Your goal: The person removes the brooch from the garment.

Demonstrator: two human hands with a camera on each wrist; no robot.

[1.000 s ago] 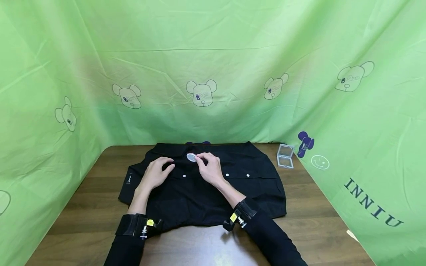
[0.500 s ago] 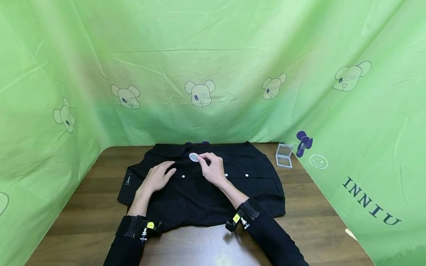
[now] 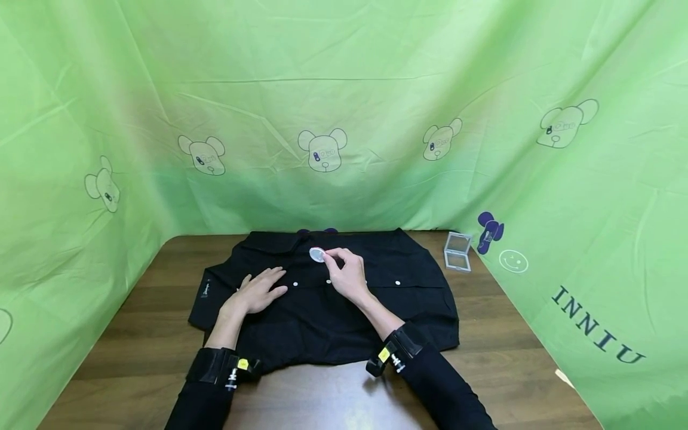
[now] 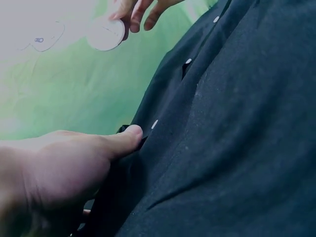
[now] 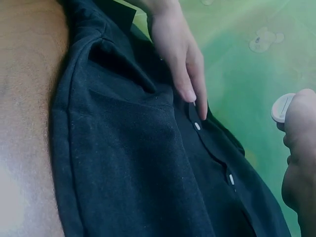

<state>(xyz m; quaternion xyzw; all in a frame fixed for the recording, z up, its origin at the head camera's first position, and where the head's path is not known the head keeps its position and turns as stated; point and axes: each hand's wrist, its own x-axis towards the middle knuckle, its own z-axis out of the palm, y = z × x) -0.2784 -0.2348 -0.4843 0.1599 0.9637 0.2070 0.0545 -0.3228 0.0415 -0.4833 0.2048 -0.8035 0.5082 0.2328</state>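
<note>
A black short-sleeved shirt (image 3: 301, 334) with a row of white buttons lies spread on the table, collar to the left. Between thumb and fingers, my right hand (image 3: 346, 276) pinches a round white disc (image 3: 317, 255) by its edge, over the upper part of the shirt. The left wrist view shows a thin line across the face of this disc (image 4: 105, 34). My left hand (image 3: 258, 292) rests on the shirt with its fingers extended, beside the button (image 3: 295, 284) nearest the collar. Seen from the right wrist, the left hand (image 5: 180, 54) has its fingertips close to the button strip.
At the back right of the wooden table (image 3: 500, 358) stands a clear hinged case (image 3: 458, 252) with its lid up. Green cloth (image 3: 322, 197) printed with bear heads hangs behind and on both sides. A small pale scrap (image 3: 564, 377) lies at the right edge.
My left hand has lowered and flattened onto the shirt, its fingers spreading. The right hand has shifted slightly to the right with the disc still pinched.
</note>
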